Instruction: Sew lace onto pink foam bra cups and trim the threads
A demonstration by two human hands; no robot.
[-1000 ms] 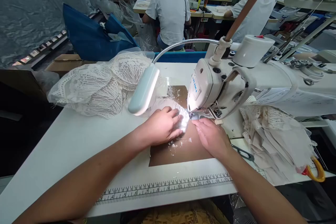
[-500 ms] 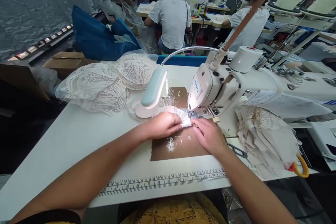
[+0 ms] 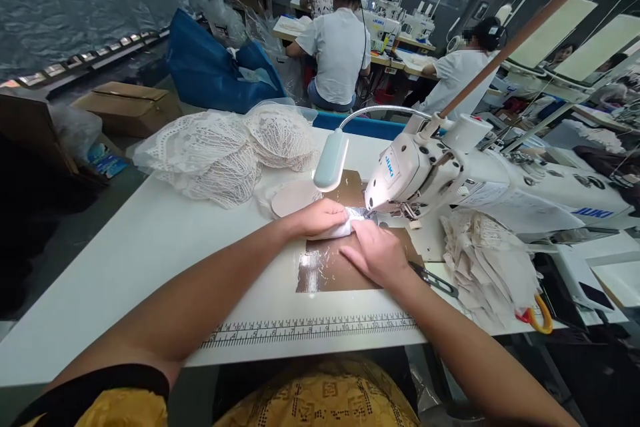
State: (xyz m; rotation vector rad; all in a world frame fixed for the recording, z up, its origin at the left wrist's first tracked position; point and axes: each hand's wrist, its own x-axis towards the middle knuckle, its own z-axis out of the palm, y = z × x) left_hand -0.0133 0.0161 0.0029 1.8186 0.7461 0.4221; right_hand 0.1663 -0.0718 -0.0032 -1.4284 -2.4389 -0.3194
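The left hand [image 3: 321, 217] pinches the white fabric [image 3: 341, 231]; the right hand [image 3: 383, 255] touches its edge, grip unclear. Even tension should keep it flat beside the sewing machine [image 3: 403, 170].

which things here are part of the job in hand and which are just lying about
Apparently in the job:
white fabric, pinched by the left hand, touched by the right hand's fingers
sewing machine
lamp

Apparently just lying about:
yellow-handled scissors
dark tool by the right wrist
cardboard box
lace pile and fabric stack, though maybe work stock
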